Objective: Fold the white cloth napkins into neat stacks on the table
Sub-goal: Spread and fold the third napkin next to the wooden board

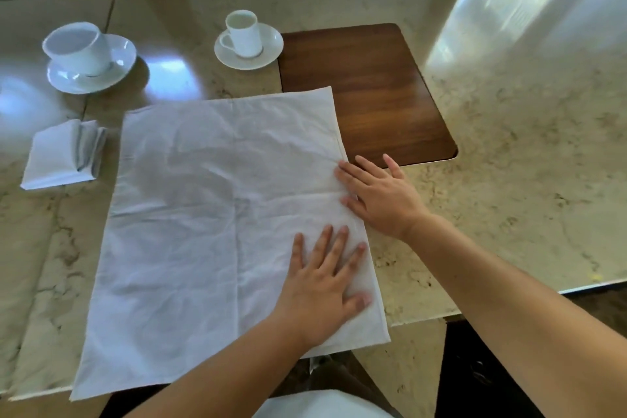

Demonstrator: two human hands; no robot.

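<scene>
Head view, nearest first: a pale shape [322, 405] at the bottom edge is cut off and cannot be identified, and both forearms run out of frame at the lower right. The near-left corner of the open napkin [210, 220] hangs just past the table [509, 214] edge. This napkin is white, creased and spread flat in a single layer, with a faint cross of old fold lines through its middle. The left hand [325, 285] lies flat on its near-right part, fingers straight and spread, holding nothing. The right hand [376, 197] rests at the napkin's right edge, fingers straight, fingertips on the cloth and palm over the marble; it grips nothing either. To the left, apart from the open napkin, sits a folded napkin [62, 154]. Farther back, a dark wooden inset [373, 92] is partly covered by the open napkin's far-right corner. Beyond stand a small cup on a saucer [247, 41] and a larger cup on a saucer [86, 56]. Glare washes out the far right of the tabletop.
</scene>
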